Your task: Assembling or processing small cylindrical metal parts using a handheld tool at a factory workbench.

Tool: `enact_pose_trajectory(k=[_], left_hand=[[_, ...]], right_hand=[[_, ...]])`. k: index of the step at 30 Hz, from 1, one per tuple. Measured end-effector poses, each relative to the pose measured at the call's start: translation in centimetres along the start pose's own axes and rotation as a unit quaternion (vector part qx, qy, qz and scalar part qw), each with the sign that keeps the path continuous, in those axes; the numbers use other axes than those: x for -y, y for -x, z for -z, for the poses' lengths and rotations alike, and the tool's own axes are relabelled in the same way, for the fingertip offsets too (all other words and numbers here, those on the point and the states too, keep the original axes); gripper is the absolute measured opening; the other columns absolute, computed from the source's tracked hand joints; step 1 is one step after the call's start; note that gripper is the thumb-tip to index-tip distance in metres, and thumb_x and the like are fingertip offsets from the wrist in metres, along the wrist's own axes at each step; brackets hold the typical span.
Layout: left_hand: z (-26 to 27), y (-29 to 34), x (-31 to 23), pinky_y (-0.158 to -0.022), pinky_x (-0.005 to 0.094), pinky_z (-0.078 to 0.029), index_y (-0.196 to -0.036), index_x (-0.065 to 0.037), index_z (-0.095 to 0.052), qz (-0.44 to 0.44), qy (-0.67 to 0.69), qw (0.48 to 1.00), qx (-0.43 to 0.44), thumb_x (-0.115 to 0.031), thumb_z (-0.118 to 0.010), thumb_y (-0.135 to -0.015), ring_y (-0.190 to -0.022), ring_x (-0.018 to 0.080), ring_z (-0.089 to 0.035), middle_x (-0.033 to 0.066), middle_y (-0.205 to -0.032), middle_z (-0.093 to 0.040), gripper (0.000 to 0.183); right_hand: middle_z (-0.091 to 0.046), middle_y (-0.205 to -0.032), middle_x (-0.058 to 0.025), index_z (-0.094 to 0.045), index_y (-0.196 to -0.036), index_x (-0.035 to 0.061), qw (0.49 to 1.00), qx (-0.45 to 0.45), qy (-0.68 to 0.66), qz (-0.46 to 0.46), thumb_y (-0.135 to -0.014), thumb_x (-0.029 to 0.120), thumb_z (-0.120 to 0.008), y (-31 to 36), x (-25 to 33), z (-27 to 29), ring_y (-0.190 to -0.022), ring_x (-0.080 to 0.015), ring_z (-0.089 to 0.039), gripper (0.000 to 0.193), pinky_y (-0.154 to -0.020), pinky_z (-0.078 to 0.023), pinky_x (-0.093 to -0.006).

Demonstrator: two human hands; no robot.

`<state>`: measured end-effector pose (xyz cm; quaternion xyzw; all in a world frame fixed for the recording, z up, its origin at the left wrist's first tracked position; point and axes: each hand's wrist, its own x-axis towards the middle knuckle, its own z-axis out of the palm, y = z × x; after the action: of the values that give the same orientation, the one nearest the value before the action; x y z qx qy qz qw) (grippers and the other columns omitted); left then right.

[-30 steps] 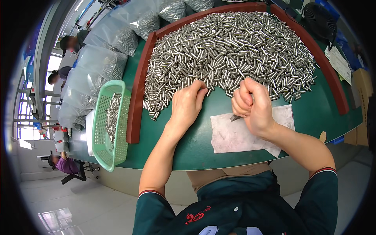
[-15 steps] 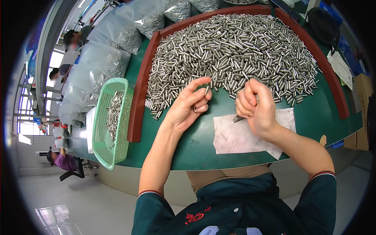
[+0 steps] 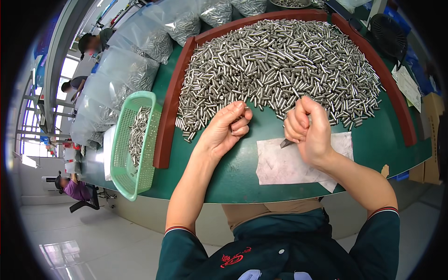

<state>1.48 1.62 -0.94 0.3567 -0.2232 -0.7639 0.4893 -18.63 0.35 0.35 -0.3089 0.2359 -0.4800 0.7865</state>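
A large heap of short shiny metal pins covers the far part of the green table. At the heap's near edge, my left hand is closed, thumb and forefinger pinched on a small metal pin that barely shows. My right hand is wrapped round a slim dark metal tool. Its flat end sticks out below the fingers; most of it is hidden in the fist. Below that hand lies a stained white cloth. The two hands are apart.
Dark red wooden bars fence the heap at its sides and back. A light green plastic basket with some pins stands at left. Clear bags of pins line the far left. A black fan stands far right. Other people sit beyond the bags.
My left thumb and forefinger have drawn together and now mostly cover the pin. The forefinger is more bent. My right hand has hardly moved. The whole view has shifted slightly.
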Motion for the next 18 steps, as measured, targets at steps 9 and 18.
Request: enact_pose_trajectory(k=[9,18], left_hand=[[-4.0,2.0,1.8,-0.047,0.0211,-0.033,-0.072,0.000,-0.055,-0.189,-0.539,0.818,-0.068,-0.009,-0.065,-0.074,-0.051,0.0045,-0.039,-0.0021,-0.055,-0.046,0.014],[-4.8,3.0,2.5,-0.040,0.0255,-0.028,-0.073,0.000,-0.057,-0.173,-0.706,0.687,-0.006,-0.008,-0.070,-0.068,-0.043,0.0103,-0.032,0.0013,-0.047,-0.034,0.016]], right_hand=[[-0.026,-0.043,0.0010,-0.026,-0.054,0.0098,1.000,0.006,0.012,0.026,-0.087,0.020,-0.031,0.1,-0.1,-0.1,-0.037,-0.0075,-0.020,0.035,-0.036,-0.018,-0.0237],[-0.024,-0.042,0.0014,-0.028,-0.053,0.0113,0.999,0.030,0.018,0.026,-0.090,0.026,-0.028,0.2,-0.2,0.1,-0.038,-0.0083,-0.018,0.039,-0.038,-0.019,-0.0239]])
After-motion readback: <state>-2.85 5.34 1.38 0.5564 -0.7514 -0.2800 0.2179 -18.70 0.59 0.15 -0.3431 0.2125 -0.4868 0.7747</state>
